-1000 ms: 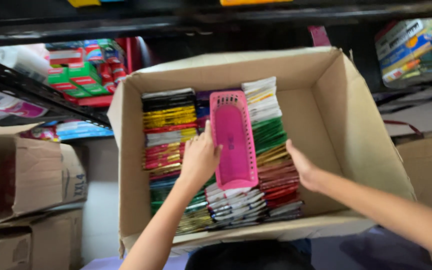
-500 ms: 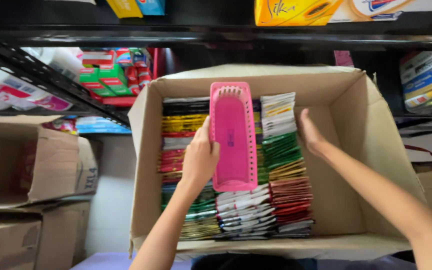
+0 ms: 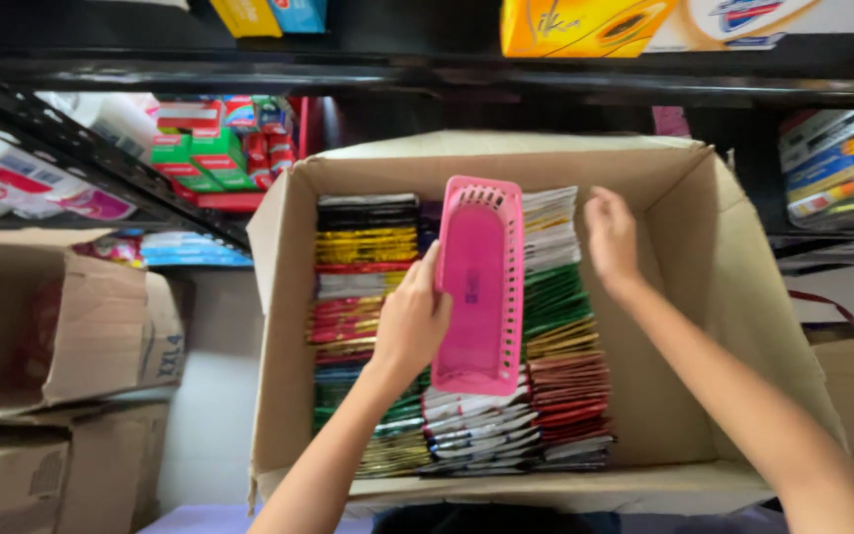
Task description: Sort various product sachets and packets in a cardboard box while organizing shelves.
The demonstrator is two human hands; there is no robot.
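A large open cardboard box [image 3: 704, 326] sits before me, filled with upright rows of colourful flat sachet packets [image 3: 363, 257] in black, yellow, red, green and white. My left hand [image 3: 409, 321] grips the left edge of a pink plastic basket [image 3: 479, 282] with slotted sides, holding it over the middle rows. My right hand [image 3: 613, 237] hovers with fingers apart over the right-hand row of packets [image 3: 557, 297], close to the box's right wall and holding nothing.
Dark metal shelving [image 3: 91, 148] carries green and red cartons [image 3: 214, 148] at the upper left and yellow and blue boxes [image 3: 585, 25] above. More open cardboard boxes [image 3: 61, 326] stand at the left. Stacked packages [image 3: 837, 168] fill a shelf at the right.
The view shifted so the box sits lower and larger. My left hand lifted the pink basket toward the box's far side. My right hand moved from the basket's right edge up toward the far right.
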